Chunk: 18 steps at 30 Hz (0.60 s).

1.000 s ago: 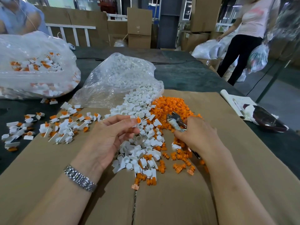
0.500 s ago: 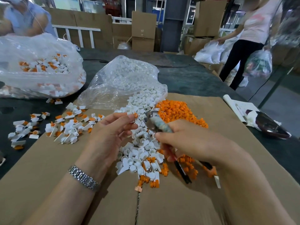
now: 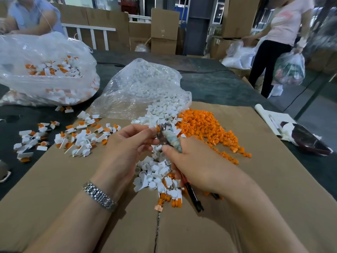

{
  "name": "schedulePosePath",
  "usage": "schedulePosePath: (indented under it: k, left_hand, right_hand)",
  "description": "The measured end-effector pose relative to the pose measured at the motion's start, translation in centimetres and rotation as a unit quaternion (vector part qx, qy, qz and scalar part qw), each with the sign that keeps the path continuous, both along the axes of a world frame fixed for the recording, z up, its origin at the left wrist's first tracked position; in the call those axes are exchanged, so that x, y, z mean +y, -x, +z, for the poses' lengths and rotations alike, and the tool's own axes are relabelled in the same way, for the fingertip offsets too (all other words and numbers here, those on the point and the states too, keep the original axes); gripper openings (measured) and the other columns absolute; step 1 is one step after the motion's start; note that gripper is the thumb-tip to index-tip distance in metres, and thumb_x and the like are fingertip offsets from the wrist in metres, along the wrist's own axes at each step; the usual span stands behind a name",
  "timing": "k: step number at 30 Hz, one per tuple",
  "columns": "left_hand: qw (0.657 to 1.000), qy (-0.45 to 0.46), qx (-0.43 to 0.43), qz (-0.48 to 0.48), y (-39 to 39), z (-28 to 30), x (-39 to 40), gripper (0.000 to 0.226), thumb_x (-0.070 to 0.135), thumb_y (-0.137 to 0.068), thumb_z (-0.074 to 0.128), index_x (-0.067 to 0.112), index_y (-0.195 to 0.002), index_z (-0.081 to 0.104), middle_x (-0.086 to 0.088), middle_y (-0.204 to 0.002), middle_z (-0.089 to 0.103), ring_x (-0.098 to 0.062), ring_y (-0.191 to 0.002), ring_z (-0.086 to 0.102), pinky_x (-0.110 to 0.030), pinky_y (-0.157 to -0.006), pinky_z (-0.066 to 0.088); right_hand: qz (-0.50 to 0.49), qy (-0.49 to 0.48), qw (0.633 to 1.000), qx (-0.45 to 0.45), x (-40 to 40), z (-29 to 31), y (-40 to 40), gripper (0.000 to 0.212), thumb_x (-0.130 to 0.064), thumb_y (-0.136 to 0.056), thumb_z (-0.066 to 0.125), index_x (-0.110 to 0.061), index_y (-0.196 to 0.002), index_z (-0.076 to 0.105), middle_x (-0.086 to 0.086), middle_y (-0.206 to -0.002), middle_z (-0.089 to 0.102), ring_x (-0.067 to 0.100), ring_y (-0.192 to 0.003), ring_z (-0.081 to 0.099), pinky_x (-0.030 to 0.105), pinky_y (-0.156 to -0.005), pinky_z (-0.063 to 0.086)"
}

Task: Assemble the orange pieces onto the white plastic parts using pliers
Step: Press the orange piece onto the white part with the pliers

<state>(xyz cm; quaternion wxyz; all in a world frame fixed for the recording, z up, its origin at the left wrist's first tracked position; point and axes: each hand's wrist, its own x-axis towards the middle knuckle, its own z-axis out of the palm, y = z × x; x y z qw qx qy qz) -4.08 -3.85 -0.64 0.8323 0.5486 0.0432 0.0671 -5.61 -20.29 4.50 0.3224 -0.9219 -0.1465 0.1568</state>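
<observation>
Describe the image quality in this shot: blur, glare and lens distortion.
Head view: wide-angle bending curves the cardboard edges and spreads both forearms at the bottom; glare streaks the clear bags; the pliers tip is smeared where it meets the left hand, so the pinched piece is hard to read; the right hand and loose pieces stay fairly sharp; the background is soft.

Pliers (image 3: 165, 136) head blurred, its nose hidden against left-hand fingertips (image 3: 149, 133); pinched piece unclear.
</observation>
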Motion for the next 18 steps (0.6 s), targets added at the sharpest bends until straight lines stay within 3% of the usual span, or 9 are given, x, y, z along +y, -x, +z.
schedulePosePath:
  k: [2,4,6,9,11,13,16,18]
  left_hand:
    - [1.000,-0.007,0.001,0.002,0.0,-0.1,0.0,0.016,0.018,-0.069,0.081,0.008,-0.081,0.077,-0.010,-0.080,0.076,-0.015,-0.069,0.071,-0.019,-0.059,0.055]
    - [1.000,-0.007,0.008,0.006,-0.1,-0.2,0.0,0.018,0.018,-0.068,0.081,0.007,-0.082,0.077,-0.010,-0.079,0.076,-0.015,-0.069,0.071,-0.020,-0.060,0.056]
    - [1.000,-0.008,0.014,0.007,-0.1,-0.2,0.0,0.019,0.017,-0.068,0.081,0.006,-0.083,0.076,-0.010,-0.079,0.075,-0.016,-0.071,0.071,-0.020,-0.061,0.056]
    - [1.000,-0.012,0.012,0.009,0.0,-0.2,0.0,0.015,0.017,-0.072,0.080,0.007,-0.083,0.078,-0.012,-0.082,0.076,-0.018,-0.074,0.072,-0.020,-0.063,0.057]
    - [1.000,-0.013,0.000,0.009,0.1,-0.1,0.0,0.011,0.020,-0.076,0.078,0.011,-0.082,0.080,-0.013,-0.084,0.076,-0.020,-0.077,0.073,-0.021,-0.065,0.058]
    - [1.000,-0.010,-0.009,0.018,0.1,0.1,0.0,0.009,0.021,-0.078,0.076,0.014,-0.078,0.081,-0.012,-0.081,0.076,-0.020,-0.074,0.073,-0.022,-0.065,0.059]
    - [0.999,-0.025,-0.019,0.031,0.1,0.2,0.3,0.008,0.018,-0.083,0.075,0.012,-0.081,0.081,-0.010,-0.081,0.075,-0.019,-0.074,0.072,-0.022,-0.065,0.059]
    - [0.997,-0.059,-0.022,0.040,0.1,-0.1,0.6,0.010,0.017,-0.090,0.073,0.010,-0.085,0.080,-0.011,-0.082,0.074,-0.020,-0.075,0.072,-0.023,-0.067,0.059]
  right_hand:
    - [-0.024,0.018,0.999,-0.032,0.6,-0.6,0.2,0.043,-0.049,-0.106,0.041,-0.014,-0.080,0.047,0.007,-0.070,0.055,0.019,-0.057,0.049,0.046,-0.058,0.048]
    - [-0.045,0.038,0.996,-0.062,1.1,-1.1,0.4,0.044,-0.050,-0.105,0.041,-0.016,-0.077,0.045,0.001,-0.063,0.048,0.014,-0.048,0.041,0.032,-0.045,0.037]
    - [-0.055,0.051,0.994,-0.081,1.3,-1.4,0.3,0.045,-0.050,-0.105,0.042,-0.018,-0.074,0.044,-0.001,-0.061,0.045,0.012,-0.045,0.037,0.025,-0.042,0.030]
    - [-0.051,0.049,0.993,-0.093,1.3,-1.5,0.1,0.043,-0.049,-0.105,0.043,-0.017,-0.076,0.046,0.001,-0.064,0.049,0.013,-0.047,0.041,0.025,-0.043,0.032]
    - [-0.040,0.026,0.995,-0.083,1.0,-1.2,0.0,0.045,-0.050,-0.105,0.043,-0.014,-0.079,0.051,0.005,-0.066,0.057,0.017,-0.050,0.054,0.031,-0.047,0.044]
    - [-0.025,-0.042,0.999,-0.019,0.4,-0.6,0.0,0.055,-0.053,-0.104,0.042,-0.003,-0.088,0.061,0.014,-0.069,0.069,0.025,-0.059,0.069,0.041,-0.065,0.060]
    - [-0.026,-0.091,0.992,0.081,-1.6,0.9,-0.1,0.066,-0.064,-0.098,0.040,-0.005,-0.099,0.067,0.014,-0.082,0.075,0.030,-0.078,0.075,0.047,-0.081,0.061]
    - [-0.037,-0.036,0.998,0.036,-3.0,1.7,-0.7,0.066,-0.072,-0.093,0.036,-0.014,-0.099,0.065,0.004,-0.080,0.075,0.019,-0.075,0.073,0.042,-0.077,0.059]
